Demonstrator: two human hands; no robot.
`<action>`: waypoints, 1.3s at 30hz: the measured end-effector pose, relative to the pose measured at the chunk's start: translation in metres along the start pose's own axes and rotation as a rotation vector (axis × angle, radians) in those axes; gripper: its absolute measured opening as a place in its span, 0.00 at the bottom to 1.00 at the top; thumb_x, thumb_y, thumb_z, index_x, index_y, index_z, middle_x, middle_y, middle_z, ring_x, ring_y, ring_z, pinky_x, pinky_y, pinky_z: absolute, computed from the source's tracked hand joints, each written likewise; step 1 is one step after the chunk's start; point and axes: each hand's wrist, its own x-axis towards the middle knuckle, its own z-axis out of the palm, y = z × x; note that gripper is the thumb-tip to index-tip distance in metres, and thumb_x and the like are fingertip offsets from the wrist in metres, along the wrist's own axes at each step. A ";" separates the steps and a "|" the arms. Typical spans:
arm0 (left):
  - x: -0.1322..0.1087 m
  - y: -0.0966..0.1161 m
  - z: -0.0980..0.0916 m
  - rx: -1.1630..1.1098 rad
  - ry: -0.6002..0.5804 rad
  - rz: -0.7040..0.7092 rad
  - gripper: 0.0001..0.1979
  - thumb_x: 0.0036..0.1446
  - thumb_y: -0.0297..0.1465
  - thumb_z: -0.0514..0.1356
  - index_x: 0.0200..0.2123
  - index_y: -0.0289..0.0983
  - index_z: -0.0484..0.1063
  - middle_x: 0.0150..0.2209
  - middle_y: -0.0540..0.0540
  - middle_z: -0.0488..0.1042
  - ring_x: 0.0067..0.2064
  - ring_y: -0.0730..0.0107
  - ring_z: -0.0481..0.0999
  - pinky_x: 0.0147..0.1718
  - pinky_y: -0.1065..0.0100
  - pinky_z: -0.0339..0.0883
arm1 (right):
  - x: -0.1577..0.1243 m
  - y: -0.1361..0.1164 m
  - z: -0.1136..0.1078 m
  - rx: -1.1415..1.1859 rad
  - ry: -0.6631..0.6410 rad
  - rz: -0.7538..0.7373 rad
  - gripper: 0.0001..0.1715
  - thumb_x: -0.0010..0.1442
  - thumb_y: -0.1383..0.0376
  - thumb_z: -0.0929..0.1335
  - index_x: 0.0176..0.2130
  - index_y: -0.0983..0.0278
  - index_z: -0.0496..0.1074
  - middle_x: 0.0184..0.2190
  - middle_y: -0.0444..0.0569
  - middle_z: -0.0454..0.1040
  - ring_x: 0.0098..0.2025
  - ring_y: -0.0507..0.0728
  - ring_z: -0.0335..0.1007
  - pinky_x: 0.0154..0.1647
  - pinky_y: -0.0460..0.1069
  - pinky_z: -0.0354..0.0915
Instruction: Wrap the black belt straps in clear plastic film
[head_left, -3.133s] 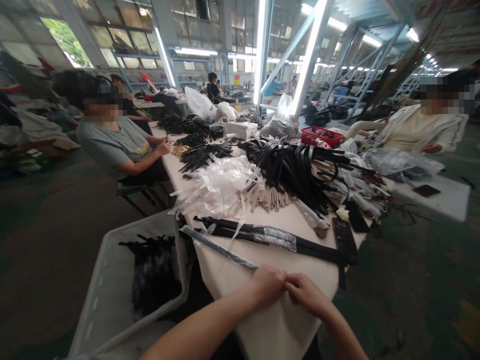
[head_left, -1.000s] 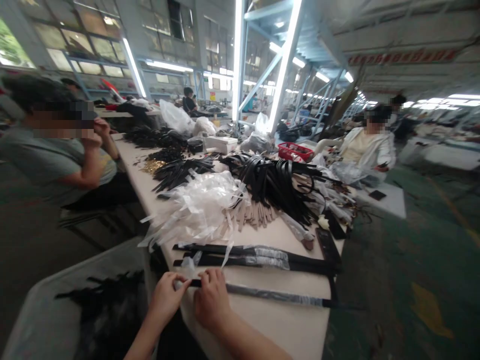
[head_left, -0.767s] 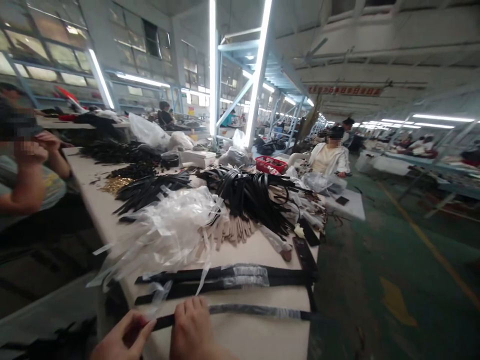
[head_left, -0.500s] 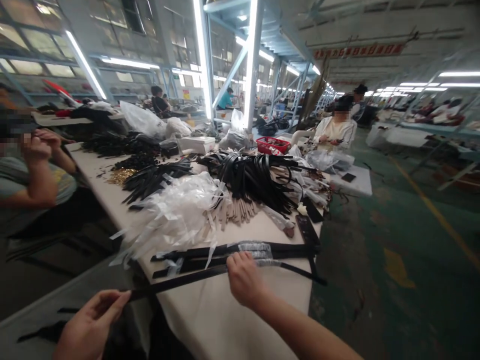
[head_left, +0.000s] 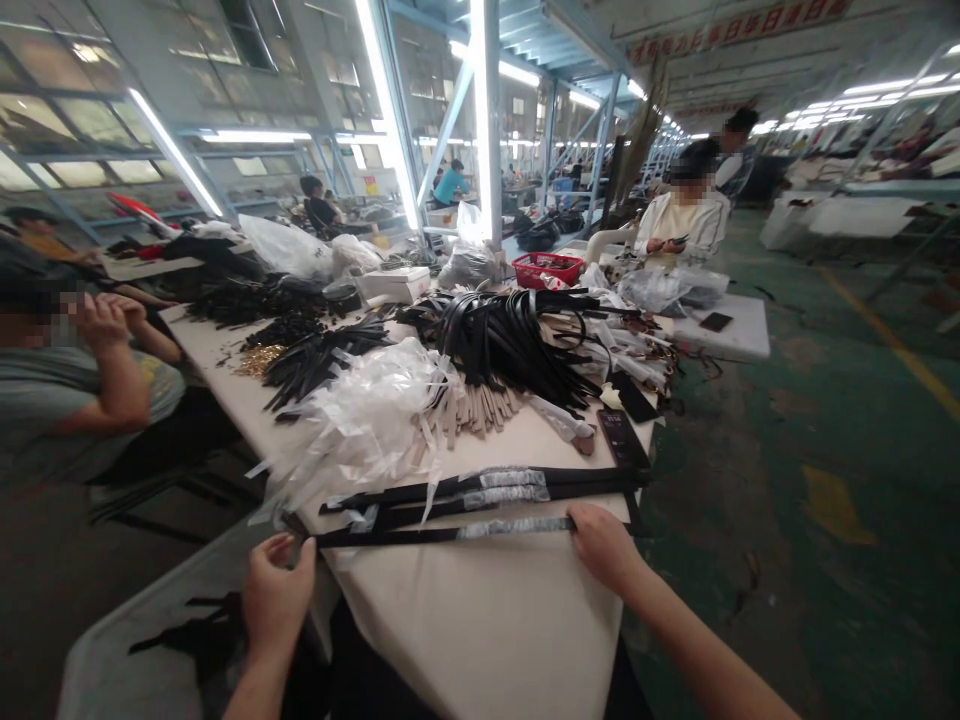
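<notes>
A long black strap runs across the near part of the table, a clear wrapped section toward its right. My left hand pinches the strap near its left end. At the right end of the wrapped section, my right hand has its fingers closed on the same strap. Just beyond lie more black straps, partly wrapped in clear film. A heap of clear plastic strips and a pile of black straps are farther back.
A phone rests at the table's right edge. Behind the piles stand a red basket and a white box. One co-worker sits on the left; another is at the back right. Black pieces lie low at left.
My right hand has slid rightward along the strap, past the wrapped section. My left hand has moved right and up, and the strap now lies nearly level. The view has shifted slightly.
</notes>
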 end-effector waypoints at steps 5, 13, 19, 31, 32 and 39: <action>-0.102 0.127 0.035 -0.161 -0.459 0.759 0.25 0.62 0.40 0.59 0.60 0.41 0.62 0.58 0.37 0.68 0.61 0.52 0.66 0.60 0.51 0.60 | -0.012 -0.012 -0.012 0.024 -0.001 -0.018 0.05 0.63 0.66 0.64 0.35 0.62 0.69 0.33 0.49 0.76 0.38 0.59 0.72 0.36 0.49 0.56; -0.142 0.197 0.081 0.113 -0.837 1.079 0.10 0.68 0.31 0.51 0.49 0.43 0.68 0.38 0.45 0.73 0.39 0.62 0.74 0.40 0.63 0.67 | -0.016 -0.029 -0.031 -0.016 -0.013 -0.094 0.13 0.67 0.58 0.62 0.38 0.61 0.71 0.31 0.52 0.78 0.35 0.61 0.75 0.33 0.50 0.56; -0.092 0.212 0.072 0.173 -0.770 1.167 0.10 0.68 0.27 0.49 0.43 0.41 0.69 0.37 0.45 0.71 0.39 0.61 0.72 0.40 0.62 0.64 | 0.005 -0.011 -0.053 -0.021 0.020 -0.083 0.30 0.67 0.43 0.58 0.36 0.63 0.73 0.30 0.55 0.77 0.34 0.63 0.75 0.34 0.51 0.58; -0.058 0.144 0.123 0.121 -0.787 0.907 0.38 0.58 0.32 0.60 0.69 0.45 0.49 0.64 0.40 0.63 0.65 0.52 0.61 0.64 0.50 0.51 | 0.069 -0.007 -0.007 0.126 0.041 -0.263 0.43 0.58 0.56 0.71 0.67 0.64 0.58 0.63 0.60 0.63 0.65 0.68 0.56 0.67 0.61 0.51; -0.061 0.136 0.126 0.107 -0.777 0.899 0.38 0.58 0.31 0.60 0.70 0.47 0.49 0.63 0.41 0.65 0.65 0.52 0.62 0.65 0.50 0.51 | 0.068 -0.012 -0.002 0.151 0.041 -0.268 0.44 0.58 0.55 0.71 0.68 0.64 0.58 0.63 0.60 0.64 0.65 0.68 0.56 0.67 0.61 0.51; -0.067 0.123 0.134 0.035 -0.746 0.890 0.47 0.54 0.47 0.65 0.71 0.49 0.44 0.67 0.40 0.60 0.66 0.45 0.59 0.65 0.46 0.50 | 0.160 -0.007 -0.042 0.107 0.258 0.009 0.22 0.68 0.62 0.62 0.58 0.64 0.68 0.55 0.56 0.71 0.58 0.60 0.66 0.61 0.52 0.59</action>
